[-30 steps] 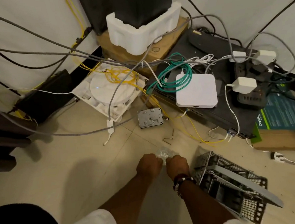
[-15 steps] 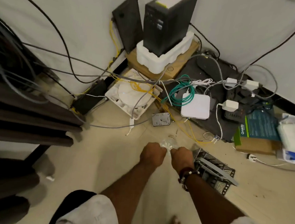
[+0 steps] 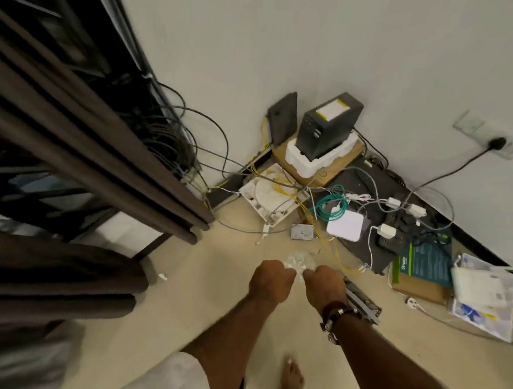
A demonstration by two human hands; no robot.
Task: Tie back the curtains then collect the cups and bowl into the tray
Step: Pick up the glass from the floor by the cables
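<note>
Together, two hands (image 3: 299, 282), one wrapper (image 3: 299, 260)

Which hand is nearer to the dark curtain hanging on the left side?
Left. The left hand sits on the curtain's side, apart from its lower hem. The right hand is further off, beside the wire basket. Both keep a grip on a clear crinkled thing.

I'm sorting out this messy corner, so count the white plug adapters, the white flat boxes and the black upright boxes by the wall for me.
White plug adapters: 3, one near the black power strip and two further back.
White flat boxes: 1, the square one beside the green cable coil.
Black upright boxes: 2, a tower on foam and a slim one.
Total: 6
</note>
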